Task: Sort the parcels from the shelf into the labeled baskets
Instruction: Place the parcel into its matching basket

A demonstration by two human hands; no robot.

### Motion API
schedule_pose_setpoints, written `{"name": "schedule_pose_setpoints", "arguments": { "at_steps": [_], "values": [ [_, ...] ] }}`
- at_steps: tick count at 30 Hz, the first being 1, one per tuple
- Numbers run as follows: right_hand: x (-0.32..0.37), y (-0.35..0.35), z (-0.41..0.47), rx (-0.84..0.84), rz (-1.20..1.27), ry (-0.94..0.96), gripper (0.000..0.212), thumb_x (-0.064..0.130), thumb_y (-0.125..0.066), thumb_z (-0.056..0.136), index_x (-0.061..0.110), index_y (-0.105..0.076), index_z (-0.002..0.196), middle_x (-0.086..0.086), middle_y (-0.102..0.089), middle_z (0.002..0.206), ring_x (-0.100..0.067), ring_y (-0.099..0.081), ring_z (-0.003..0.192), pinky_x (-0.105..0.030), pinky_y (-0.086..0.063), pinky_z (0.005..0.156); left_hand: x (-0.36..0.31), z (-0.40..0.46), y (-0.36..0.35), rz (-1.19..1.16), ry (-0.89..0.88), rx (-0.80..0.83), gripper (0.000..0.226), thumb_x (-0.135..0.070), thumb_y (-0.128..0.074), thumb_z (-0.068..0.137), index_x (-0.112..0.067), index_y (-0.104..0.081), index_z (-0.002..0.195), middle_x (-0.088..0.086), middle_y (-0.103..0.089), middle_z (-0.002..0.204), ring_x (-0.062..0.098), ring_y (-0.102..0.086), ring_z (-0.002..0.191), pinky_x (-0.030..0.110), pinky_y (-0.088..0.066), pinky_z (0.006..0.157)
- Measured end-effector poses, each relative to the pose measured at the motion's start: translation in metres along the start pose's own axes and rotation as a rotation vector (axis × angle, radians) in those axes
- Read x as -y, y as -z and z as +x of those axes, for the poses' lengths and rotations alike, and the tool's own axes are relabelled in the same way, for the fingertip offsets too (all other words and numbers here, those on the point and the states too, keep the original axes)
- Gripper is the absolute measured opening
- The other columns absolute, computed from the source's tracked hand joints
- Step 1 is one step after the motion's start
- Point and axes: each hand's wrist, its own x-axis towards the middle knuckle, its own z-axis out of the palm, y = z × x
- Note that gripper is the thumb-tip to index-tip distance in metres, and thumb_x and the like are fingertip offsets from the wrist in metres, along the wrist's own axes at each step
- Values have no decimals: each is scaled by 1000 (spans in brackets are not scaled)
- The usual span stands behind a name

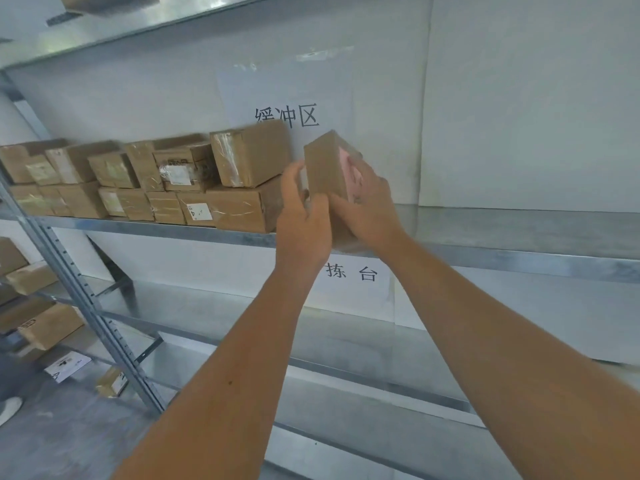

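Observation:
A small brown cardboard parcel (327, 166) with a pink label on its right face is held tilted in the air in front of the metal shelf (519, 261). My left hand (303, 216) grips its left side, fingers curled round the edge. My right hand (367, 206) holds its right and lower side, fingers over the pink label. Several more brown taped parcels (145, 185) are stacked in two layers on the left half of the same shelf level. No baskets are in view.
Paper signs with printed characters (287, 116) hang on the white back wall. A lower shelf level (311, 344) lies beneath my arms. More boxes (48, 327) sit on a neighbouring rack at lower left, beyond a slanted upright post (86, 296).

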Motion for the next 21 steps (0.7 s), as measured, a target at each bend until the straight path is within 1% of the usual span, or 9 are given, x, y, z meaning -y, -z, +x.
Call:
{"name": "schedule_pose_setpoints", "arguments": {
  "at_steps": [1,3,5,6,9,11,14,19,21],
  "values": [
    [3,1,-9,-25,-82,39,83,58,-70,75,44,-42,151,1,-45,145,-18,-58,122,-38,-53,101,-5,-3,1,-21,-53,24,49,-19,-43,103,-42,-41,146,-14,-67,120,-16,-59,100,10,-47,82],
    [12,5,-30,-99,-230,137,78,53,-57,78,42,-41,153,1,-33,156,-28,-51,126,-46,-51,100,-14,-11,1,-53,-138,118,51,-26,-45,103,-48,-39,149,-11,-60,142,4,-59,125,34,-53,100],
    [24,10,-50,-184,-351,230,74,43,-50,81,39,-42,154,-3,-27,163,-32,-47,126,-47,-50,100,-17,-20,1,-108,-182,187,56,-26,-48,102,-55,-35,149,-7,-53,150,26,-57,134,56,-58,94],
    [26,13,-57,-201,-376,249,74,43,-49,81,40,-42,154,-4,-26,165,-32,-44,128,-48,-49,102,-18,-26,3,-138,-187,203,60,-22,-48,103,-57,-33,149,-5,-51,153,33,-57,133,58,-60,89],
    [32,24,-78,-176,-417,248,81,51,-53,75,45,-37,154,-1,-33,159,-27,-39,125,-48,-49,103,-20,-41,9,-163,-165,226,68,-8,-42,106,-57,-29,151,-8,-51,150,31,-63,122,38,-63,63],
    [33,31,-90,-178,-418,260,85,55,-59,72,45,-38,154,3,-39,152,-22,-39,120,-47,-50,101,-19,-46,12,-175,-171,256,70,-4,-40,106,-56,-28,152,-6,-54,144,26,-66,112,27,-58,58],
    [37,37,-99,-209,-441,277,88,55,-64,72,44,-37,155,7,-39,150,-22,-40,122,-48,-50,100,-21,-51,15,-149,-193,300,73,-2,-38,104,-58,-28,150,1,-59,141,27,-67,101,29,-56,61],
    [40,37,-109,-174,-291,278,95,46,-74,67,44,-34,154,14,-35,150,-20,-50,129,-47,-57,96,-27,-58,21,-139,-201,280,74,1,-38,102,-55,-31,150,-9,-57,145,17,-64,122,46,-63,85],
    [41,37,-112,-177,-280,276,96,45,-74,66,44,-35,154,16,-35,149,-13,-52,127,-44,-60,90,-27,-59,22,-125,-204,276,74,1,-39,102,-54,-31,150,-8,-58,143,18,-65,118,40,-62,82]
  ]
}}
